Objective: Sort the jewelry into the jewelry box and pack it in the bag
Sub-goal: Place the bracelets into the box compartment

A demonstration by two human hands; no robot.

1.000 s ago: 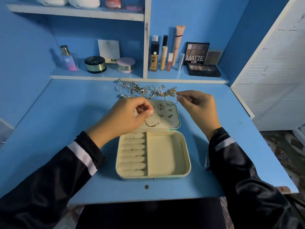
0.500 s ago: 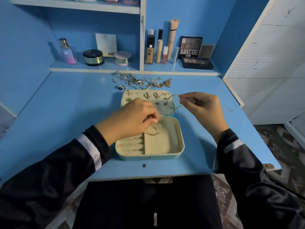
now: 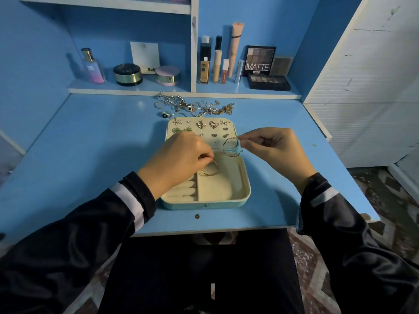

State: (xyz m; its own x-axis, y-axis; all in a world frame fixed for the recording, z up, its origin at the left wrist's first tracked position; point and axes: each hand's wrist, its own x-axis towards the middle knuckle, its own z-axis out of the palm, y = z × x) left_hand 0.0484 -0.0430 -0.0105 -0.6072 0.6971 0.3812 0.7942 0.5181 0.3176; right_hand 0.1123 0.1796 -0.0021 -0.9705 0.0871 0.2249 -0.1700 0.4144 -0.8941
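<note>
The jewelry box (image 3: 246, 191) lies open on the counter (image 3: 90, 143), its lid (image 3: 216, 143) flat behind it and studded with earrings. The left hand (image 3: 179, 159) pinches a gold hoop (image 3: 209, 172) low over the large compartment, seemingly to lay it there. The right hand (image 3: 272, 148) pinches a second hoop (image 3: 231, 147) above the hinge, likely next in turn. The unsorted pile (image 3: 195, 106) sits just beyond the lid.

This is a home dressing corner: a blue-painted desk (image 3: 90, 143) with built-in shelves (image 3: 127, 89) along its back edge carrying a perfume bottle (image 3: 93, 68), powder compacts (image 3: 128, 74), a foundation bottle (image 3: 204, 64) and a MATTE eyeshadow palette (image 3: 259, 61), loose jewelry (image 3: 195, 106) heaped near that edge, and a white louvred door (image 3: 367, 98) at the right.
</note>
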